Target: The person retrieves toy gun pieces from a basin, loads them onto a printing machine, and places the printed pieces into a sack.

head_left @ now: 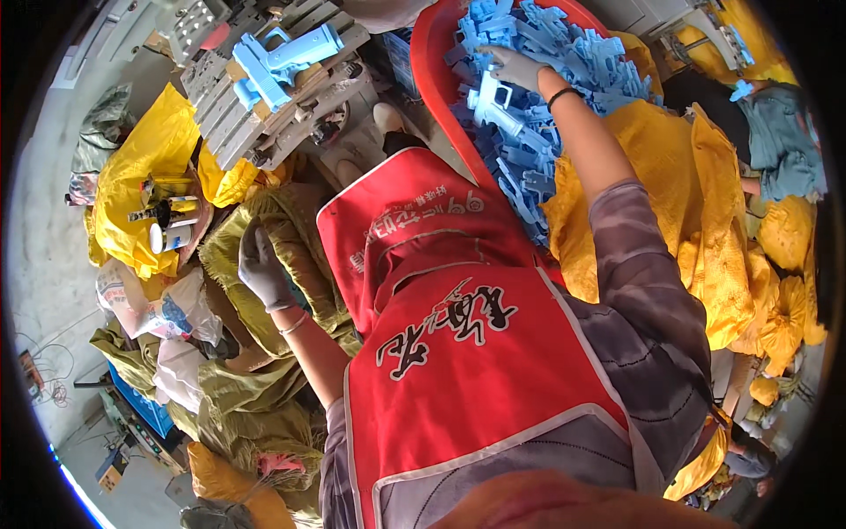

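My right hand (520, 69), in a pale grey glove, reaches over a red tub (434, 66) heaped with light blue plastic toy gun parts (564, 53). Its fingers are stretched out and apart. Just beneath them is a larger-looking blue toy gun (502, 113), and I see no grip around it. My left hand (264, 269), gloved in darker grey, hovers beside olive woven sacks (231, 251). Its fingers point away from me, loosely extended, with nothing visible in them. Ahead on the left, another blue toy gun (286, 60) lies on a slatted grey metal fixture (211, 104).
Yellow sacking (656, 167) drapes the tub's right side. More yellow sacks (145, 167) and white plastic bags (163, 304) lie at left. A person in a teal garment (784, 145) is near the right edge. Another machine (705, 26) stands at the far right.
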A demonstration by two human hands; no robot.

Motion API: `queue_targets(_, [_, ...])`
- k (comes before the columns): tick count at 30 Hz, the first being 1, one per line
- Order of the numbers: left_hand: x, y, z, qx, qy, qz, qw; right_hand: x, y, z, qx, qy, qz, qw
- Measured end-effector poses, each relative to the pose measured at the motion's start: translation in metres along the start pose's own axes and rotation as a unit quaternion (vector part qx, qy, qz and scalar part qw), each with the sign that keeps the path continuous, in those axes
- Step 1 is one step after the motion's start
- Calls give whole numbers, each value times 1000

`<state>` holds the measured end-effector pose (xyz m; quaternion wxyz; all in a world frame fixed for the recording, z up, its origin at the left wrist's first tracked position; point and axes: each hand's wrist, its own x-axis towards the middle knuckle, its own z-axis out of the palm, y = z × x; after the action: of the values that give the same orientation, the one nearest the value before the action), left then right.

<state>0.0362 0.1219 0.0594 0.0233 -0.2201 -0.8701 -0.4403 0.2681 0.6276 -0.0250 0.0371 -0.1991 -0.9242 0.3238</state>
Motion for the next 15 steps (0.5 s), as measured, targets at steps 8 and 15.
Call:
queue_targets(8, [-10, -5, -17, -7, 22, -22, 999, -11, -53, 72, -374, -147, 176, 899])
queue_targets(15, [3, 20, -11, -25, 34, 19, 999, -10, 52, 146, -264, -28, 269, 926])
